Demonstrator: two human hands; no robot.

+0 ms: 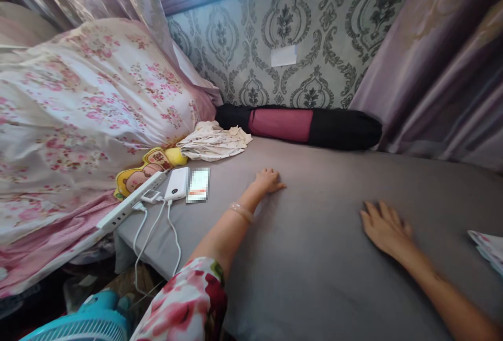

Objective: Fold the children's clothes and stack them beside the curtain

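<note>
A grey sheet (306, 257) covers the flat surface in front of me. My left hand (270, 180) rests on it near the middle, palm down, thumb held out to the right and fingers slightly curled. A pale bangle (241, 212) circles the left wrist. Farther right, my right hand (386, 227) lies on the same sheet with its fingers spread, a little blurred. Neither hand holds anything. Left of my left hand are a blurred-out card or phone (198, 185) and a white power bank (176, 184) with a cable.
A power strip (133, 200) with plugged-in cables lies at the left edge, beside a yellow plush toy (151, 168). Folded cloth (214, 141) and a long black-and-maroon bag (281, 125) lie toward the wall. A blue fan (90, 320) stands lower left; folded fabric (489, 246) is at right.
</note>
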